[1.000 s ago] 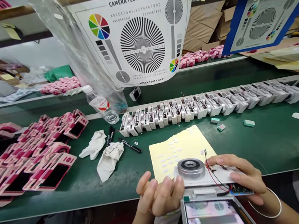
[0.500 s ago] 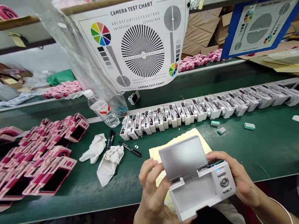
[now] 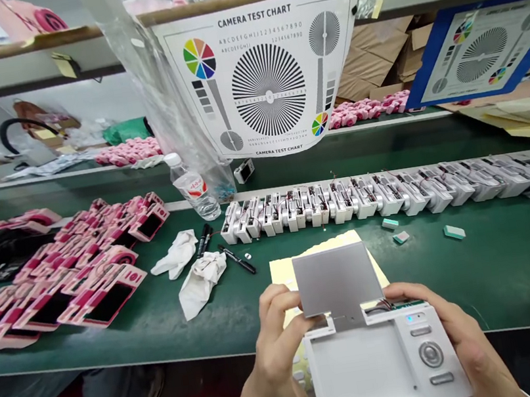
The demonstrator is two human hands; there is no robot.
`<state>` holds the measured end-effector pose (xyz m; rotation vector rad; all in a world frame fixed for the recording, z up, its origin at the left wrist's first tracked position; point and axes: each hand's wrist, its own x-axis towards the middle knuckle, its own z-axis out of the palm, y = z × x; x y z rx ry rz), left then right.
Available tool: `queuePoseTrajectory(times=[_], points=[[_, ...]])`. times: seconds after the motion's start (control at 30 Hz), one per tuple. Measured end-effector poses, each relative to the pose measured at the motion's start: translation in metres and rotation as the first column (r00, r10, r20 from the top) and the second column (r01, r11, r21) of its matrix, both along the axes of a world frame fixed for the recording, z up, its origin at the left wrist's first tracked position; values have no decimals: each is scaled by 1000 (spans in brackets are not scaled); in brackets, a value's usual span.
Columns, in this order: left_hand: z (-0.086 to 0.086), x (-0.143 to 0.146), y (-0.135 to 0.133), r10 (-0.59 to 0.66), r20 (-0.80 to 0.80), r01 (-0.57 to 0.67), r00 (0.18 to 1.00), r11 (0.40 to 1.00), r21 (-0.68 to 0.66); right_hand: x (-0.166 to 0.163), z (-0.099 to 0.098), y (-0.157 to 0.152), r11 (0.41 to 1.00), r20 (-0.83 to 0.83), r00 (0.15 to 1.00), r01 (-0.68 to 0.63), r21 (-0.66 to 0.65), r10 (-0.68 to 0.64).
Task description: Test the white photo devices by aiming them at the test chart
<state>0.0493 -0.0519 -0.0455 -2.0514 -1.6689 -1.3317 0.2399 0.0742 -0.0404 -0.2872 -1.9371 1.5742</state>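
Both hands hold a white camera point(image 3: 365, 369) low in front of me, its back toward me. A flat grey screen panel point(image 3: 338, 280) is flipped up along its top edge. Thin wires and a strip of circuit board show at the uncovered top right, and a small blue light glows above the buttons. My left hand point(image 3: 281, 355) grips the left side, fingers by the panel's lower left corner. Around the right side, next to the round button pad, my right hand point(image 3: 469, 334) is wrapped. Beneath lies a yellow sheet point(image 3: 351, 240) with white pieces on it.
A row of opened white cameras point(image 3: 340, 204) lines the back of the green table point(image 3: 501, 282). Pink cameras point(image 3: 102, 276) crowd the left. A water bottle point(image 3: 193, 186), marker pens point(image 3: 237, 259), crumpled tissues point(image 3: 202, 281) and small green-white blocks point(image 3: 454, 232) lie about. A test chart point(image 3: 267, 79) hangs ahead.
The white camera has come closer and lower, and its back now faces me more squarely. My view has turned slightly left. Both hands keep their hold.
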Motion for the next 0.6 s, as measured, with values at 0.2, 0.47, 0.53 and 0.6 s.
queuePoseTrajectory(times=[0.2,0.47,0.53,0.6], points=[[0,1,-1,1,51,-1,999,1000,-11,-4,1,-1,1000,-19,1000,8,-15,-8],[1,2,-4,8,139,2,990,998,-69,-4,1,-2,994,55,998,-14,-105,20],[1,1,-3,13,143,-1,990,997,-78,-4,0,-2,992,109,994,9,-124,5],[2,0,-3,23,144,-11,989,997,-78,-4,-1,-1,991,159,987,36,-131,-15]])
